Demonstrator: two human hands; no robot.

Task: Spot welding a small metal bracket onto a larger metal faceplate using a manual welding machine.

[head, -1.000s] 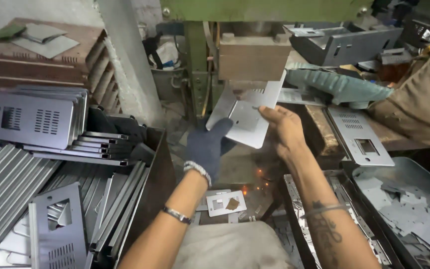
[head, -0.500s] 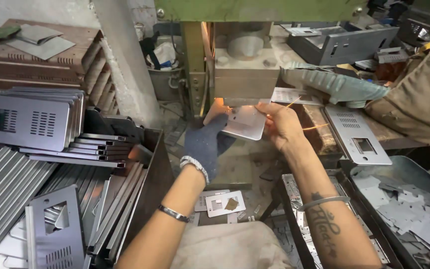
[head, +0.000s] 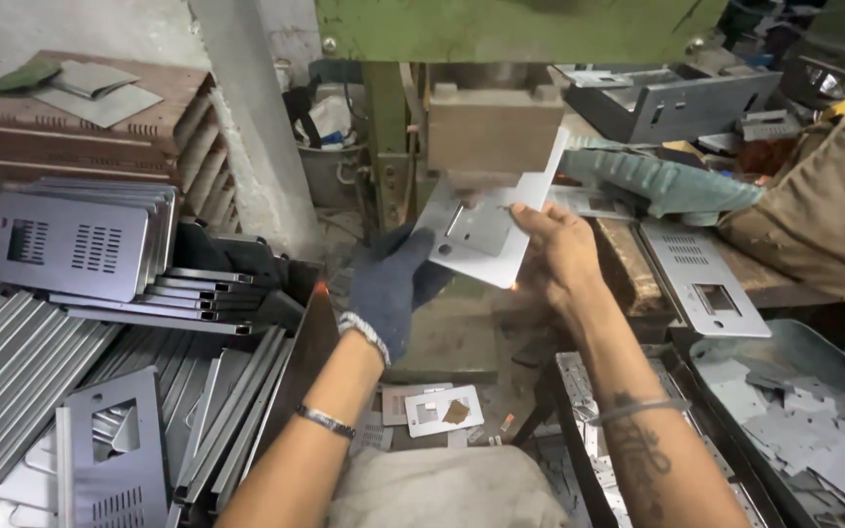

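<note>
Steel plate (head: 486, 230) held in both hands' (head: 393, 284) (head: 559, 249) grip, its top edge hidden behind the press block (head: 494, 129).

Single head-worn view, downward and close, toward the green press (head: 540, 29).

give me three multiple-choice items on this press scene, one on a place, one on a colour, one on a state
1. Where is the stack of vented metal panels?
A. left of the hands
B. on the person's lap
C. atop the press

2. What colour is the glove on the left hand?
A. white
B. dark blue-grey
C. yellow

3. How is the bent sheet-metal plate held?
A. lying on the floor
B. by the bare right hand alone
C. by both hands, before the press

Answers: 1 A, the stack sits far left; 2 B, the knit glove is dark; 3 C, both hands grip its edges.
</note>
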